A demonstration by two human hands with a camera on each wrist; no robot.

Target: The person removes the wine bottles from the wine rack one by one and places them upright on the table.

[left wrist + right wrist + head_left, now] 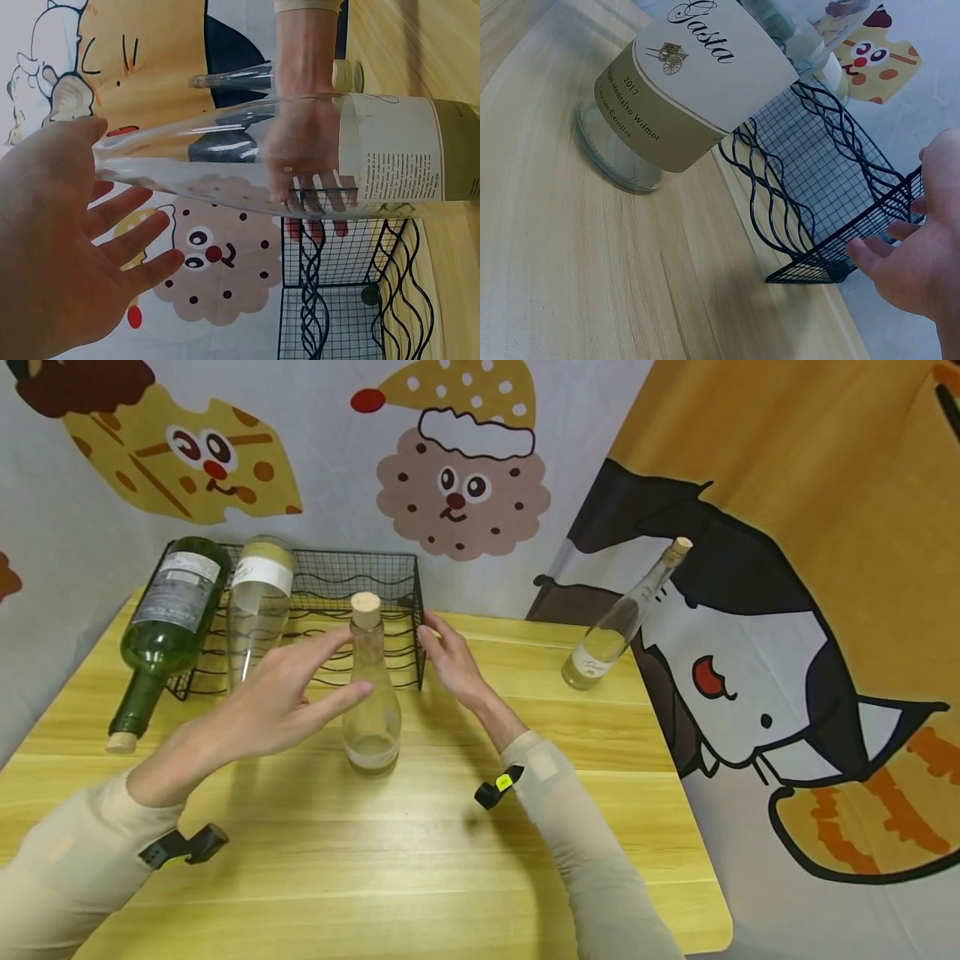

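A clear glass bottle (372, 714) with a cork (365, 608) stands upright on the table in front of the wire rack. Beside its neck is my left hand (281, 693), fingers and thumb spread apart rather than curled round the glass. The left wrist view shows the same bottle (225, 161) with the open palm at its top end. At the right end of the black wire rack (360, 564) is my right hand (453, 664), its fingers extended along the mesh side. In the right wrist view, the bottle's cream and gold label (705, 67) faces the camera.
A green corked bottle (180, 597) and a clear bottle (258, 585) lie in the rack's left part, the green neck jutting out forward. Another corked clear bottle (618, 622) stands at the table's right edge. A cartoon-printed cloth (322, 460) hangs behind the table (420, 877).
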